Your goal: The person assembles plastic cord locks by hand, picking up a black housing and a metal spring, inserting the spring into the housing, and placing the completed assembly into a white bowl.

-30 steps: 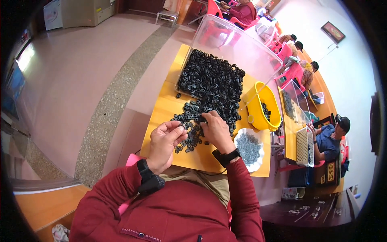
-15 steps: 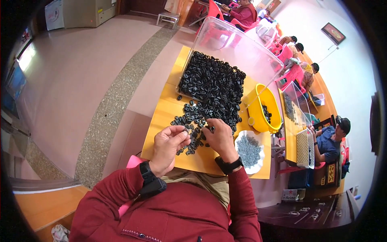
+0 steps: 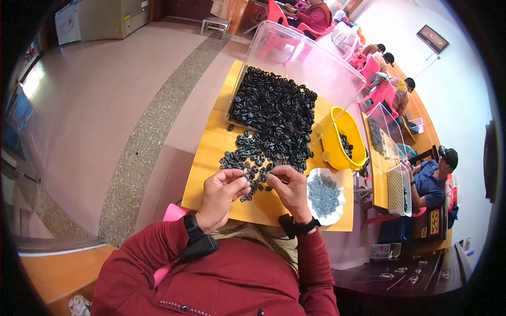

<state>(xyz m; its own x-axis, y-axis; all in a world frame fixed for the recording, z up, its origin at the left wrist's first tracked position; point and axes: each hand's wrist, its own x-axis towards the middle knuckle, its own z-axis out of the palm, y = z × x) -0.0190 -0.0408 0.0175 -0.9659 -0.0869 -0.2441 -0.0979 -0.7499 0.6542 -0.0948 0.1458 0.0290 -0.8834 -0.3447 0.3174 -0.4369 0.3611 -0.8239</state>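
Both hands are over the near edge of a spill of small black oval pieces with holes (image 3: 247, 152) on the wooden table. My left hand (image 3: 224, 196) is pinched, thumb against forefinger, at the spill's near left. Something tiny seems to be at its fingertips, too small to make out. My right hand (image 3: 291, 190) is also pinched, a short gap to the right. What its fingertips hold, if anything, blends with the pieces behind. A white scalloped dish (image 3: 340, 203) of small grey translucent bits (image 3: 322, 192) stands just right of my right hand.
A clear plastic bin (image 3: 303, 32) at the far side holds the main black heap, which spreads out toward me. The yellow tub (image 3: 352, 122) on the right contains some black pieces. Beyond it, a person in blue (image 3: 433, 181) sits at another table with a perforated white basket (image 3: 399, 192).
My right hand has drawn back slightly from the black pieces, its fingers now closer together in a pinch. My left hand stays nearly in place. The whole view has shifted slightly.
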